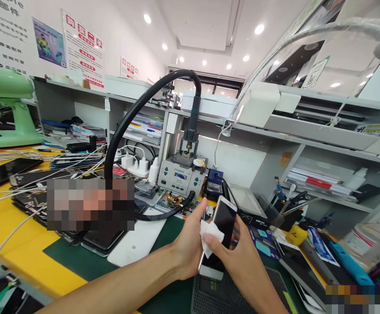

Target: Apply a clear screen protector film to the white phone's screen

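Note:
A white-framed smartphone (pixel 227 220) with a dark screen is held up at a tilt in front of me. My left hand (pixel 188 240) grips it along its left edge, the thumb pointing upward. A folded white wipe (pixel 210 243) lies against the phone's left edge and screen. My right hand (pixel 237 250) pinches this wipe with the thumb on top, while its other fingers reach around the phone's right side. Beneath both hands is a dark ridged pad (pixel 235 294) on the green mat (pixel 164 272).
A rework station (pixel 180 176) with a thick black hose (pixel 110 139) arching leftward stands behind. Left are a silver laptop-like panel (pixel 134 242), stacked phone parts and loose white cables. Tools, a blue-handled item (pixel 348 259) and a clear bottle (pixel 363 237) crowd the right. A patch at left is blurred.

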The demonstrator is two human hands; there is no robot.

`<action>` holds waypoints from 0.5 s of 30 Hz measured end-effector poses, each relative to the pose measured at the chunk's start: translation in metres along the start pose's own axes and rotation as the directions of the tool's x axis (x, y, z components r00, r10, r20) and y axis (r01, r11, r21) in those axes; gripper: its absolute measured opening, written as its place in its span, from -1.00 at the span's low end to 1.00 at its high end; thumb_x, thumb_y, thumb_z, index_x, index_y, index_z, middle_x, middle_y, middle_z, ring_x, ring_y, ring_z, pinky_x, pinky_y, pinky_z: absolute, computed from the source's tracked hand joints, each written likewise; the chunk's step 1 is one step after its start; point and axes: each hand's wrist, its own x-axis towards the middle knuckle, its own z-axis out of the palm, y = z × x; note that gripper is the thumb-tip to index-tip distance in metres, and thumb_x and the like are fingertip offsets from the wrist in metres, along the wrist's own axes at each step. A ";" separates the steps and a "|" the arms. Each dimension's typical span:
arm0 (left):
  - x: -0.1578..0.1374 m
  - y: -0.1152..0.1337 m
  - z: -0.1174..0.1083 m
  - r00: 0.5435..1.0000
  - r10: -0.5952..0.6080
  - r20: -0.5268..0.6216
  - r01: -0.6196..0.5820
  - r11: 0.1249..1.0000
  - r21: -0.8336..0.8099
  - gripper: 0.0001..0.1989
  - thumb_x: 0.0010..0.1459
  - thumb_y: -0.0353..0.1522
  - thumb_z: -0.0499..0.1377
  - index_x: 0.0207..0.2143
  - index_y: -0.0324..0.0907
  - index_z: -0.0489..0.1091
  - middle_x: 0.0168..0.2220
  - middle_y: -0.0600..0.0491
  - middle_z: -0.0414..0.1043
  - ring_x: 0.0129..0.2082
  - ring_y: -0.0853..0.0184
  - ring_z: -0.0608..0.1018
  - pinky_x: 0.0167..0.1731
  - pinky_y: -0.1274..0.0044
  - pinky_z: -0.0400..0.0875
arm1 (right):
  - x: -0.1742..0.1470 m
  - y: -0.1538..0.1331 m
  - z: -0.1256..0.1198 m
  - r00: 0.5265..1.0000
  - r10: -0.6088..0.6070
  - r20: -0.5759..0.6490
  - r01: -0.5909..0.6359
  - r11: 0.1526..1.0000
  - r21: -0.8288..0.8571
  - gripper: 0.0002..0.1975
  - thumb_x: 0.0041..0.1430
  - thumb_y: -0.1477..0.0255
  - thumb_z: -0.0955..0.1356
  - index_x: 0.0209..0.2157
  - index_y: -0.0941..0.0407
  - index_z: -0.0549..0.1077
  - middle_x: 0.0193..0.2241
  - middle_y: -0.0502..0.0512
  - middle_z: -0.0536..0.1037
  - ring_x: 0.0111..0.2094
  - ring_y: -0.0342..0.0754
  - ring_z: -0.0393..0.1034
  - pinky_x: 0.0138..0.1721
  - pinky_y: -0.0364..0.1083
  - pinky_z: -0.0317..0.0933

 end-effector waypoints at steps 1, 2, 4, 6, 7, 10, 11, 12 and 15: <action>0.000 0.002 -0.001 1.000 0.012 0.000 -0.012 1.000 -0.029 -0.25 0.26 0.18 -0.05 -0.04 -0.30 0.51 -0.23 -0.17 0.60 -0.24 0.04 0.63 -0.15 0.35 0.44 | -0.002 -0.001 0.002 0.999 0.007 0.040 -0.007 1.000 0.006 -0.02 -0.11 0.14 0.54 0.32 0.08 0.19 0.10 0.26 0.51 0.01 0.21 0.49 -0.12 0.06 0.45; 0.000 0.004 -0.001 1.000 0.025 0.003 -0.025 0.998 -0.052 -0.26 0.27 0.17 -0.05 -0.05 -0.30 0.51 -0.23 -0.17 0.60 -0.24 0.04 0.63 -0.14 0.35 0.44 | -0.003 -0.001 0.003 0.997 0.015 0.078 -0.015 1.000 0.011 -0.03 -0.11 0.15 0.54 0.32 0.07 0.20 0.08 0.25 0.52 0.00 0.21 0.49 -0.11 0.06 0.45; 0.000 0.007 -0.002 0.999 0.047 0.025 -0.045 0.995 -0.086 -0.27 0.30 0.15 -0.07 -0.05 -0.31 0.50 -0.23 -0.18 0.60 -0.26 0.05 0.63 -0.15 0.35 0.44 | -0.006 -0.002 0.005 0.991 0.026 0.131 -0.029 0.999 0.021 -0.02 -0.12 0.16 0.55 0.32 0.07 0.19 0.07 0.25 0.52 0.00 0.21 0.48 -0.08 0.06 0.43; -0.001 0.009 -0.002 0.997 0.060 0.051 -0.055 0.993 -0.109 -0.30 0.33 0.12 -0.10 -0.04 -0.31 0.49 -0.23 -0.18 0.59 -0.28 0.06 0.63 -0.15 0.34 0.44 | -0.008 -0.001 0.006 0.987 0.030 0.158 -0.035 0.999 0.030 0.02 -0.13 0.16 0.56 0.34 0.05 0.16 0.09 0.25 0.50 0.03 0.22 0.47 -0.05 0.06 0.42; -0.001 0.010 -0.003 0.996 0.064 0.059 -0.057 0.992 -0.116 -0.31 0.35 0.10 -0.12 -0.04 -0.31 0.49 -0.23 -0.18 0.59 -0.29 0.06 0.63 -0.15 0.33 0.45 | -0.009 -0.001 0.006 0.986 0.032 0.162 -0.038 0.999 0.035 0.05 -0.14 0.16 0.57 0.35 0.05 0.13 0.10 0.26 0.50 0.03 0.22 0.46 -0.05 0.06 0.41; 0.001 0.011 -0.005 0.995 0.063 0.076 -0.053 0.990 -0.131 -0.32 0.37 0.07 -0.13 -0.05 -0.31 0.49 -0.24 -0.19 0.59 -0.31 0.06 0.63 -0.15 0.31 0.45 | -0.011 0.000 0.007 0.987 0.025 0.161 -0.033 0.998 0.047 0.11 -0.17 0.16 0.58 0.37 0.03 0.09 0.11 0.26 0.49 0.04 0.23 0.46 -0.06 0.05 0.41; 0.003 0.011 -0.006 0.995 0.061 0.080 -0.050 0.990 -0.135 -0.32 0.36 0.07 -0.12 -0.05 -0.31 0.49 -0.24 -0.19 0.59 -0.31 0.06 0.62 -0.15 0.30 0.44 | -0.012 0.000 0.007 0.988 0.022 0.156 -0.030 0.998 0.047 0.12 -0.18 0.16 0.59 0.37 0.03 0.08 0.12 0.25 0.48 0.04 0.23 0.46 -0.06 0.04 0.41; 0.004 0.012 -0.008 0.995 0.059 0.081 -0.048 0.989 -0.141 -0.33 0.36 0.07 -0.11 -0.06 -0.32 0.49 -0.24 -0.19 0.59 -0.30 0.06 0.62 -0.14 0.30 0.44 | -0.013 0.000 0.008 0.988 0.021 0.152 -0.027 0.999 0.041 0.13 -0.20 0.16 0.59 0.37 0.02 0.08 0.13 0.25 0.47 0.05 0.24 0.45 -0.06 0.04 0.41; 0.008 0.015 -0.013 0.996 0.050 0.071 -0.039 0.988 -0.152 -0.34 0.36 0.06 -0.09 -0.08 -0.34 0.49 -0.25 -0.19 0.60 -0.30 0.05 0.63 -0.13 0.29 0.45 | -0.017 0.001 0.009 0.991 0.031 0.134 -0.029 0.999 -0.019 0.16 -0.20 0.14 0.59 0.39 -0.01 0.05 0.19 0.23 0.40 0.12 0.26 0.39 0.00 0.04 0.37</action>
